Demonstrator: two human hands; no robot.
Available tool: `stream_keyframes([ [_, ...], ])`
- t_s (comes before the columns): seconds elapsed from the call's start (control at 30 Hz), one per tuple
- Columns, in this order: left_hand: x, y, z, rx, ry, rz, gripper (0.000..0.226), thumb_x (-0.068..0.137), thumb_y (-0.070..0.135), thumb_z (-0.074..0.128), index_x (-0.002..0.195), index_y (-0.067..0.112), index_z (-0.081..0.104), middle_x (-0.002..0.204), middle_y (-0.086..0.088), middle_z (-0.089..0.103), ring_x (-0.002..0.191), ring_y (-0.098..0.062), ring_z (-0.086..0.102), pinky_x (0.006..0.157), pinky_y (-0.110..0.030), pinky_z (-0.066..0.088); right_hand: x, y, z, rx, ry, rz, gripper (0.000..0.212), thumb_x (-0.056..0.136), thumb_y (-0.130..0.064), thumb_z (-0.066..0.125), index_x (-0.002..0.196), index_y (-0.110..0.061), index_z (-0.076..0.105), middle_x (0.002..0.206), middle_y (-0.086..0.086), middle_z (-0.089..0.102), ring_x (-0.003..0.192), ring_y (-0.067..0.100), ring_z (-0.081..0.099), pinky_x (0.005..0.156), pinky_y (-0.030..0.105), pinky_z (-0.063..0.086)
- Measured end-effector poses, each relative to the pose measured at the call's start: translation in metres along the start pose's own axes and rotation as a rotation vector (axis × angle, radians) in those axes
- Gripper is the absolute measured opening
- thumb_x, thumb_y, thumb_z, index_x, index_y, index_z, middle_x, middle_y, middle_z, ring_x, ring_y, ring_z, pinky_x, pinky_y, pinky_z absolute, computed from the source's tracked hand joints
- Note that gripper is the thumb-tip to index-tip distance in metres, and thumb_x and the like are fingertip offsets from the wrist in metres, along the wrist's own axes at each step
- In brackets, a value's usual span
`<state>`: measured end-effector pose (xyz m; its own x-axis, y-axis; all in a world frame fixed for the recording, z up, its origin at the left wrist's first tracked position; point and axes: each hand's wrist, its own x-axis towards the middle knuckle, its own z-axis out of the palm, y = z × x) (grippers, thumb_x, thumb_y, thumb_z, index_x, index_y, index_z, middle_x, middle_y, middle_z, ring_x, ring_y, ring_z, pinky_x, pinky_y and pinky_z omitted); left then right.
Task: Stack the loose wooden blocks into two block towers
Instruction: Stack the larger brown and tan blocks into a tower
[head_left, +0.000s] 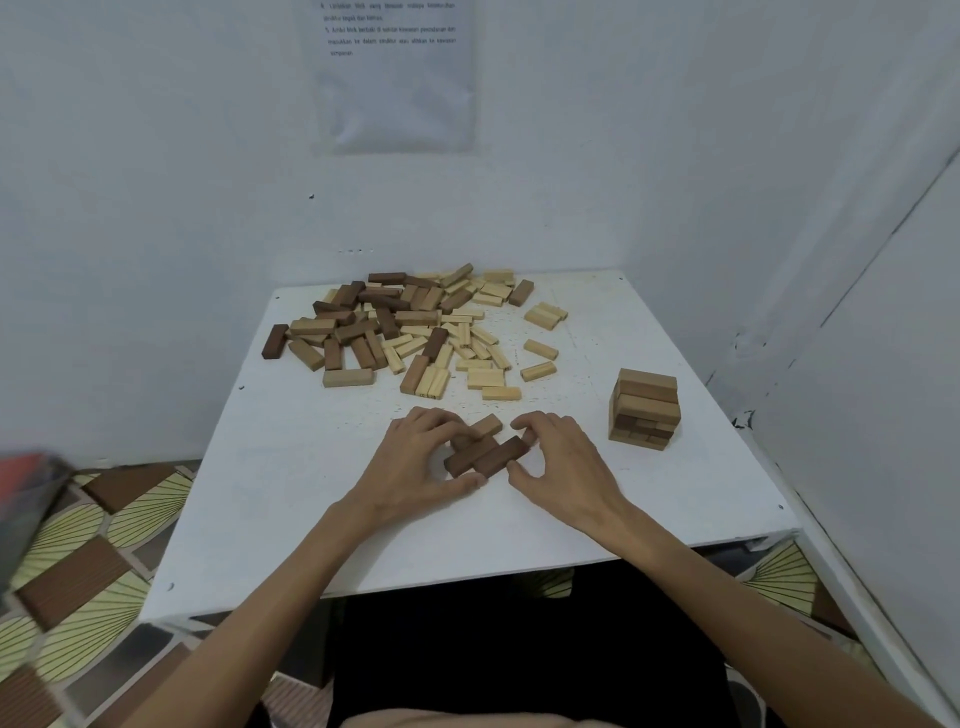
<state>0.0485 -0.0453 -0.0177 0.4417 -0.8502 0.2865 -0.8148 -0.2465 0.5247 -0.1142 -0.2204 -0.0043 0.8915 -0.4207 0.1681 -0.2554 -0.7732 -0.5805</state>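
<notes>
- The left hand (415, 462) is curling its fingers round the dark blocks (488, 454) at centre frame.
- The right hand (563, 467) is pinching them with its fingers.
- A short tower (645, 408) is standing at right.

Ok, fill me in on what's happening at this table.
A person is stacking wooden blocks. The left hand and right hand both grip a low cluster of brown blocks near the front of the table. One short tower stands to the right, and a big loose pile waits at the back.
</notes>
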Motion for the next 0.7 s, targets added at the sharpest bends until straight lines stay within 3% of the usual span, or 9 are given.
stream_keyframes([
  [0.17,0.005,-0.005,-0.010,0.007,-0.095,0.040,0.049,0.088,0.059,0.055,0.131,0.038,0.066,0.120,0.016,0.058,0.115,-0.007,0.048,0.100,-0.040,0.039,-0.003,-0.003,-0.002,-0.008,-0.016,-0.025,0.054,0.088,-0.042,0.070,0.136,-0.024,0.054,0.119,-0.011,0.057,0.115,0.010,0.044,0.085,0.019,0.034],
  [0.37,0.007,-0.014,-0.016,0.016,-0.198,0.085,0.053,0.085,0.063,0.069,0.135,0.048,0.061,0.125,0.019,0.051,0.121,-0.003,0.044,0.103,-0.041,0.038,-0.006,0.000,0.002,0.009,0.019,-0.003,0.057,0.087,-0.052,0.073,0.132,-0.022,0.056,0.118,-0.009,0.052,0.113,0.008,0.042,0.087,0.016,0.031],
  [0.5,0.009,-0.010,-0.010,-0.086,-0.140,0.068,0.044,0.083,0.056,0.077,0.123,0.040,0.068,0.148,0.023,0.045,0.137,-0.004,0.039,0.112,-0.046,0.036,-0.005,0.007,-0.002,0.065,0.007,0.006,0.046,0.093,-0.045,0.072,0.132,-0.024,0.058,0.114,-0.012,0.056,0.109,0.005,0.045,0.096,0.027,0.043],
  [0.57,0.012,-0.007,-0.010,-0.123,-0.169,0.052,0.054,0.082,0.049,0.081,0.132,0.039,0.062,0.156,0.025,0.039,0.146,-0.001,0.031,0.118,-0.043,0.029,-0.006,0.010,-0.003,0.082,0.007,0.001,0.046,0.093,-0.047,0.072,0.133,-0.027,0.058,0.116,-0.014,0.059,0.112,0.004,0.046,0.100,0.030,0.045],
  [0.7,0.021,-0.005,-0.015,-0.175,-0.293,-0.030,0.081,0.081,0.047,0.084,0.149,0.047,0.040,0.153,0.033,0.039,0.143,0.006,0.032,0.121,-0.036,0.028,-0.008,0.008,-0.004,0.092,-0.051,-0.022,0.074,0.082,-0.059,0.079,0.143,-0.028,0.051,0.131,-0.017,0.052,0.126,0.001,0.039,0.101,0.018,0.033],
])
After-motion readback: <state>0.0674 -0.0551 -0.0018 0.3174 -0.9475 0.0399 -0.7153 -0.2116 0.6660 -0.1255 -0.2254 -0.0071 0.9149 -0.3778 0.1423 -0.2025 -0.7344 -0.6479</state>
